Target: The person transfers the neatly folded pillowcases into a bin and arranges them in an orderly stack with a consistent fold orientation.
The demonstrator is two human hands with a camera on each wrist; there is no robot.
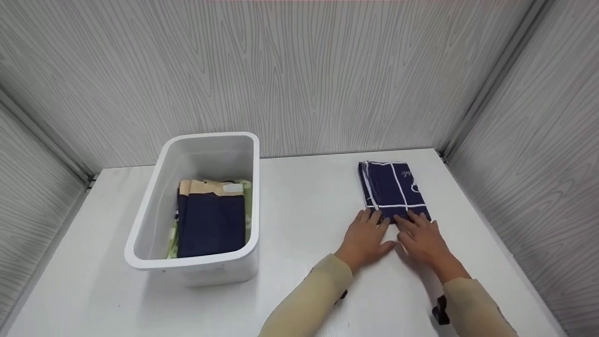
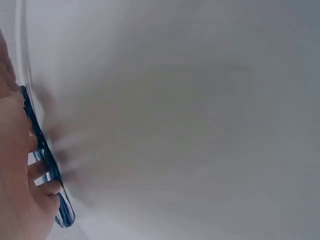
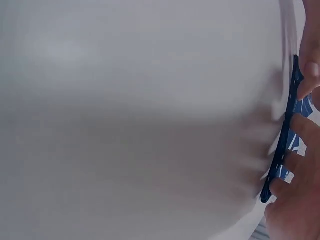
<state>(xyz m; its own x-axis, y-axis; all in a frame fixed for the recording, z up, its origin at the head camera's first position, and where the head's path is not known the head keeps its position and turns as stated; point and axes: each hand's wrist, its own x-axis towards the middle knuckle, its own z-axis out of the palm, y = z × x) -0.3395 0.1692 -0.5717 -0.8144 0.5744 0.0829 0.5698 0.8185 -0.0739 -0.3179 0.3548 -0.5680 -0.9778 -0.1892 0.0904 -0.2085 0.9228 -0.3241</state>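
A folded navy cloth (image 1: 388,187) with white lines and some white lettering lies flat on the white table at the right. My left hand (image 1: 367,238) rests its fingertips on the cloth's near left edge. On the near right edge lie the fingertips of my right hand (image 1: 423,241), with the two thumbs close together. Both hands have their fingers spread and fairly straight, pressing from above. Seen from the side, the folded cloth (image 2: 47,150) is a thin layered strip under the left fingers. In the right wrist view the cloth (image 3: 286,130) shows its edge beneath the right fingers.
To the left stands a white plastic bin (image 1: 255,196). Inside it are folded fabrics, among them a navy and tan cloth (image 1: 213,224) and a green patterned one (image 1: 248,206). The white table (image 1: 299,234) meets grey wood-grain panels (image 1: 299,79) at the back and sides.
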